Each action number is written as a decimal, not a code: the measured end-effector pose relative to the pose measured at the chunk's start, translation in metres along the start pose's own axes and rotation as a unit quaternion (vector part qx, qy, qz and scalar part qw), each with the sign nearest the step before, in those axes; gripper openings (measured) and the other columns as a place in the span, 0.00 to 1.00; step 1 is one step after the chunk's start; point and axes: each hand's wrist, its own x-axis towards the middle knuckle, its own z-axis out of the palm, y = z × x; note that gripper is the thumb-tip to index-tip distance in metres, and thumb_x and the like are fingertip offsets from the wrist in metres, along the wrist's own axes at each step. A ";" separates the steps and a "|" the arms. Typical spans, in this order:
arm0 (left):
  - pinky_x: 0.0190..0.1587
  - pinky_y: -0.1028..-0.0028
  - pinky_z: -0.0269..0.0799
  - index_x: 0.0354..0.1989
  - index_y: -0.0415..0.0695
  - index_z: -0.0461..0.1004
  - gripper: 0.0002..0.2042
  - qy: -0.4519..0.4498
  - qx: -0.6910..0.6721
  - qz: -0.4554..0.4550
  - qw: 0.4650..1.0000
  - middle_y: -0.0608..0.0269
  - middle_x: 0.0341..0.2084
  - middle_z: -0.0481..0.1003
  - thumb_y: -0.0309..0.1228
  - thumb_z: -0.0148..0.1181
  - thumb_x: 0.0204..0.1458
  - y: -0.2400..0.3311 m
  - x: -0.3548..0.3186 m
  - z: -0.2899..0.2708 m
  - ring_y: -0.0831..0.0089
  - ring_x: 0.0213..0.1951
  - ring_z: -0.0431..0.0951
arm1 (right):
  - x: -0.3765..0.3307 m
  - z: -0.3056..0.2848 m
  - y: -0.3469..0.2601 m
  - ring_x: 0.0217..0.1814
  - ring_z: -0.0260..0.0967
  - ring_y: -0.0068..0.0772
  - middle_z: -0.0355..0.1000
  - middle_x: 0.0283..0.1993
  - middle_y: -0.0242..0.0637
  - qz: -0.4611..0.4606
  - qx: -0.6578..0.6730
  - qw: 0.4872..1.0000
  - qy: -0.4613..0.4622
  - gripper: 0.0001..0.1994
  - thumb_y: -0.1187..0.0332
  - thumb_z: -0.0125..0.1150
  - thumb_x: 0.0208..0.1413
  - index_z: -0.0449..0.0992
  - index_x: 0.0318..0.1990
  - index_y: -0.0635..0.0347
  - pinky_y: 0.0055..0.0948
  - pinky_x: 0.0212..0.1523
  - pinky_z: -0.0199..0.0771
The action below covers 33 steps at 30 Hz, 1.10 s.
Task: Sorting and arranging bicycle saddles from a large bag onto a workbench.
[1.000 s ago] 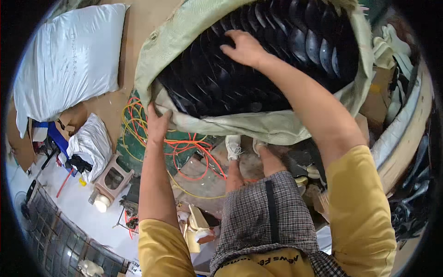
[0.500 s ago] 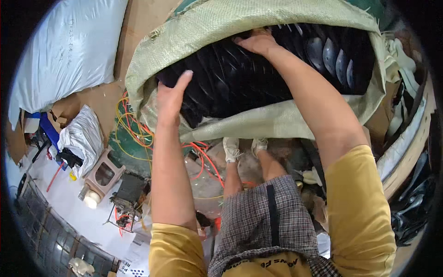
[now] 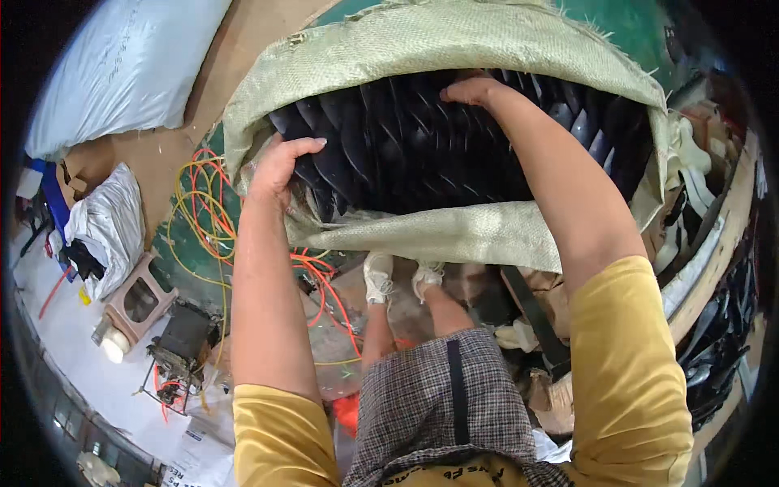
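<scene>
A wide sack (image 3: pixel 479 235) of pale green woven plastic gapes in front of me, its rim folded outward. Rows of dark, glossy, curved pieces (image 3: pixel 406 150) stand packed closely inside; their exact kind I cannot make out. At the sack's left end, my left hand (image 3: pixel 276 170) is open, thumb stretched out over the pieces, the other fingers mostly hidden at the outer side of the stack. My right hand (image 3: pixel 475 89) reaches across to the far side, open on top of the pieces just under the back rim. Its fingertips are partly hidden there.
A large pale-blue filled bag (image 3: pixel 130 69) lies at the far left. Orange and yellow cords (image 3: pixel 203 203) trail over the green floor beside the sack. A beige plastic stool (image 3: pixel 139 300) and a silvery bag (image 3: pixel 109 223) are at left. Dark curved pieces (image 3: pixel 714 333) pile up at right.
My left hand has tilted, its thumb turning from upward to level. The view has shifted, and the sack's back rim covers less of the far pieces. My right hand remains at the far side.
</scene>
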 end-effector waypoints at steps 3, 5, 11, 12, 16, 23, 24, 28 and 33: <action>0.48 0.67 0.66 0.50 0.38 0.64 0.32 -0.010 0.066 0.018 0.998 0.56 0.40 0.72 0.26 0.63 0.29 -0.004 0.010 -0.007 0.63 0.43 0.72 | -0.014 -0.013 -0.008 0.62 0.57 0.44 0.57 0.62 0.42 -0.021 0.054 0.998 -0.033 0.25 0.54 0.38 0.53 0.68 0.54 0.56 0.38 0.59 0.56; 0.48 0.69 0.65 0.50 0.39 0.65 0.30 -0.034 0.101 0.035 0.994 0.57 0.40 0.72 0.24 0.61 0.29 -0.014 0.020 0.005 0.64 0.43 0.71 | -0.001 -0.004 0.013 0.61 0.57 0.46 0.57 0.62 0.43 -0.052 -0.082 0.993 -0.073 0.25 0.56 0.40 0.52 0.68 0.54 0.58 0.39 0.59 0.57; 0.47 0.71 0.66 0.43 0.34 0.69 0.29 0.043 0.210 0.119 0.969 0.52 0.36 0.75 0.26 0.62 0.24 -0.047 -0.008 0.015 0.61 0.40 0.74 | -0.060 0.027 0.000 0.57 0.61 0.52 0.65 0.53 0.48 -0.037 -0.041 0.998 -0.011 0.18 0.68 0.47 0.48 0.70 0.47 0.62 0.41 0.55 0.63; 0.44 0.70 0.68 0.43 0.36 0.67 0.28 0.030 0.195 0.122 0.973 0.55 0.36 0.74 0.20 0.62 0.25 -0.052 -0.013 0.012 0.64 0.38 0.74 | -0.074 0.028 -0.006 0.55 0.63 0.50 0.66 0.53 0.48 -0.039 -0.024 0.999 -0.019 0.19 0.71 0.50 0.45 0.69 0.48 0.62 0.40 0.54 0.64; 0.46 0.69 0.67 0.43 0.34 0.67 0.27 0.075 0.282 0.196 0.936 0.54 0.36 0.74 0.21 0.62 0.26 -0.094 -0.034 0.016 0.62 0.39 0.74 | -0.125 0.062 -0.003 0.56 0.59 0.55 0.58 0.58 0.55 -0.046 0.014 0.996 0.070 0.27 0.75 0.54 0.39 0.62 0.54 0.65 0.39 0.55 0.63; 0.52 0.64 0.63 0.50 0.33 0.65 0.32 0.153 0.363 0.300 0.869 0.40 0.44 0.70 0.28 0.61 0.28 -0.118 -0.099 0.036 0.50 0.48 0.69 | -0.204 0.142 0.001 0.56 0.55 0.61 0.47 0.64 0.56 -0.080 0.067 0.975 0.197 0.38 0.82 0.55 0.35 0.53 0.61 0.60 0.42 0.55 0.63; 0.52 0.64 0.63 0.50 0.33 0.65 0.32 0.099 0.241 0.180 0.948 0.40 0.45 0.70 0.28 0.61 0.29 -0.105 -0.087 0.030 0.51 0.49 0.69 | -0.202 0.135 -0.002 0.56 0.55 0.59 0.49 0.63 0.55 -0.078 0.081 0.972 0.206 0.38 0.82 0.55 0.35 0.54 0.61 0.59 0.42 0.56 0.62; 0.51 0.65 0.64 0.49 0.33 0.65 0.31 0.095 0.259 0.167 0.947 0.40 0.45 0.70 0.30 0.60 0.29 -0.044 -0.027 0.037 0.50 0.48 0.69 | -0.171 0.117 -0.002 0.56 0.56 0.55 0.53 0.61 0.53 -0.075 0.121 0.960 0.240 0.34 0.78 0.54 0.35 0.59 0.58 0.59 0.39 0.58 0.59; 0.52 0.65 0.64 0.46 0.32 0.66 0.31 0.068 0.285 0.175 0.940 0.39 0.44 0.70 0.31 0.60 0.27 -0.031 0.009 0.029 0.49 0.48 0.69 | -0.141 0.104 0.000 0.55 0.60 0.57 0.59 0.57 0.59 0.018 0.312 0.896 0.316 0.31 0.64 0.56 0.43 0.60 0.56 0.70 0.39 0.58 0.58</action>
